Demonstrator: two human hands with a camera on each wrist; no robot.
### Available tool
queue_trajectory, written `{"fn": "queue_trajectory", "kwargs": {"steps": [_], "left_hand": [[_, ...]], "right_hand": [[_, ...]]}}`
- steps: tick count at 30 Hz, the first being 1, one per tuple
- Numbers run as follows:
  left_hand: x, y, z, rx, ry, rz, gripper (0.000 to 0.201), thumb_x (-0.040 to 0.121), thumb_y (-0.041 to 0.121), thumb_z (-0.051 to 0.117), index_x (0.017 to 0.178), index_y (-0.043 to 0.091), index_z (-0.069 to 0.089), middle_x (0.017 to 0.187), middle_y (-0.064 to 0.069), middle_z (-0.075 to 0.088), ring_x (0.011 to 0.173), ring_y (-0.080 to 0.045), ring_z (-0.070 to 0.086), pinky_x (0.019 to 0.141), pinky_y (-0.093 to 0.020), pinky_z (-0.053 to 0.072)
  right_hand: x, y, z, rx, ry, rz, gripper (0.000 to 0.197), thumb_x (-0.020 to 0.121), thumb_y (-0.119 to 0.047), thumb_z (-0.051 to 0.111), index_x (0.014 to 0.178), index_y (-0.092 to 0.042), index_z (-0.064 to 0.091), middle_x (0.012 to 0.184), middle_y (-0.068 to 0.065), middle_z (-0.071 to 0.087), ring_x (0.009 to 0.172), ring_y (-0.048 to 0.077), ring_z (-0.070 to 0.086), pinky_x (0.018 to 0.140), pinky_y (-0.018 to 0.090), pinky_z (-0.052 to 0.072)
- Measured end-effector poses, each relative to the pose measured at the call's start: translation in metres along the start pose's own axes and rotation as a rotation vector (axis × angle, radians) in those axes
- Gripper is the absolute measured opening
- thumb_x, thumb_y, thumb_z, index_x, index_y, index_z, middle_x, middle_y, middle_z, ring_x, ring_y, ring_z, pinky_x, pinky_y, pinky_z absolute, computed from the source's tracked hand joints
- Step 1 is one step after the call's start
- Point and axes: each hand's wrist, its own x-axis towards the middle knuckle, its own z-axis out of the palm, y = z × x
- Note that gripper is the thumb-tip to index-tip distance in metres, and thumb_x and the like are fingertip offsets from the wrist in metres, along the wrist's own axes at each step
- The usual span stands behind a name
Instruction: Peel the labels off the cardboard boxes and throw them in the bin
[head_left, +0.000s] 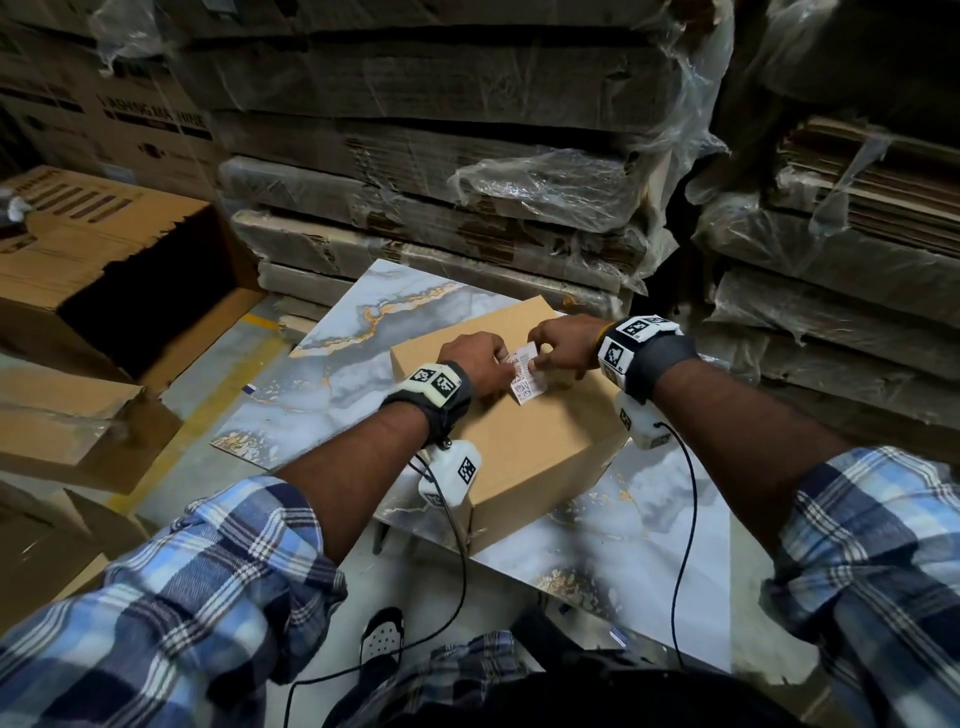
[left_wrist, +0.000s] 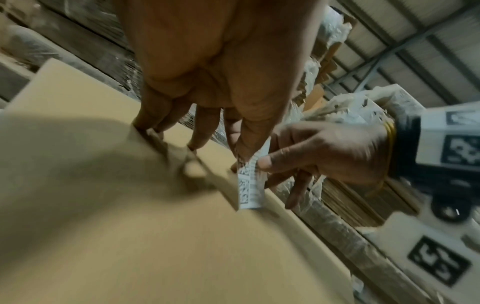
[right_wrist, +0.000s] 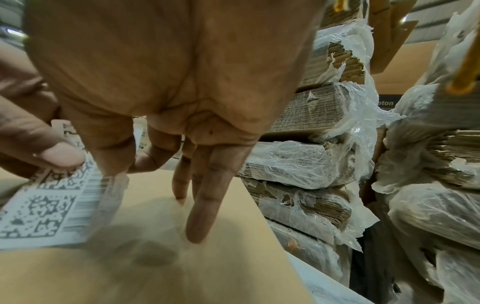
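The right hand (head_left: 563, 347) pinches the lifted far end of the white label (head_left: 525, 376) between thumb and forefinger, its other fingers trailing onto the cardboard box (head_left: 524, 441). The left hand (head_left: 475, 364) pinches the label's left side with thumb and forefinger, remaining fingertips braced on the box top. The label's near end looks still stuck. The box sits toward the right edge of the marbled counter (head_left: 332, 364). Best to pull low and slowly back along the surface, holding the box steady, so the paper comes away whole rather than tearing.

Label (head_left: 525, 375) atop box (head_left: 540, 441) on tile (head_left: 332, 374)
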Motion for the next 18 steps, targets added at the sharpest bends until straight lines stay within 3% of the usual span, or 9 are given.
{"fn": "queue_trajectory", "kwargs": {"steps": [4,8,11,13,15,18], "left_hand": [[0.002,-0.003,-0.009,-0.026,-0.035,-0.006,0.025,0.089,0.035,0.067,0.072,0.024,0.051,0.082,0.003,0.062,0.080,-0.019,0.057,0.060,-0.027,0.033],[0.000,-0.007,-0.011,-0.020,-0.003,-0.020,0.030,0.091,0.032,0.063,0.069,0.022,0.045,0.073,0.006,0.055,0.080,-0.021,0.054,0.054,-0.027,0.029],[0.000,-0.014,-0.012,-0.031,0.016,-0.030,0.027,0.095,0.034,0.059,0.075,0.021,0.046,0.087,0.000,0.062,0.087,-0.024,0.057,0.062,-0.029,0.034],[-0.001,-0.019,-0.012,-0.047,0.039,-0.022,0.017,0.096,0.033,0.056,0.086,0.021,0.052,0.101,-0.006,0.066,0.092,-0.027,0.059,0.068,-0.029,0.037],[-0.003,-0.024,-0.013,-0.087,0.071,-0.009,0.016,0.097,0.032,0.054,0.100,0.016,0.056,0.109,-0.009,0.066,0.096,-0.029,0.060,0.073,-0.032,0.043],[-0.002,-0.037,-0.019,-0.204,0.091,0.021,0.028,0.097,0.028,0.053,0.121,0.014,0.052,0.112,-0.009,0.068,0.099,-0.030,0.063,0.084,-0.036,0.051]], "right_hand": [[0.000,-0.001,-0.003,0.094,0.004,-0.011,0.036,0.096,-0.039,0.061,0.124,-0.016,0.057,0.125,0.007,0.061,0.091,0.028,0.069,0.061,0.040,0.063],[-0.009,0.003,-0.003,0.260,0.029,-0.017,0.045,0.092,-0.034,0.068,0.131,-0.024,0.048,0.131,-0.008,0.059,0.095,0.023,0.067,0.062,0.037,0.062],[-0.015,0.004,0.002,0.110,0.062,-0.021,0.055,0.095,-0.037,0.062,0.146,-0.030,0.041,0.139,-0.011,0.057,0.102,0.019,0.063,0.080,0.030,0.055],[-0.019,0.000,0.010,-0.059,0.078,-0.036,0.054,0.096,-0.048,0.056,0.145,-0.029,0.044,0.143,-0.003,0.056,0.116,0.023,0.059,0.092,0.030,0.046],[-0.026,-0.008,0.027,-0.143,0.023,-0.038,0.064,0.095,-0.059,0.050,0.148,-0.026,0.038,0.157,0.002,0.038,0.131,0.027,0.049,0.102,0.038,0.045],[-0.045,-0.027,0.059,-0.126,-0.051,-0.005,0.096,0.093,-0.070,0.042,0.160,-0.015,0.001,0.167,0.006,-0.010,0.153,0.029,0.010,0.120,0.050,0.024]]}}
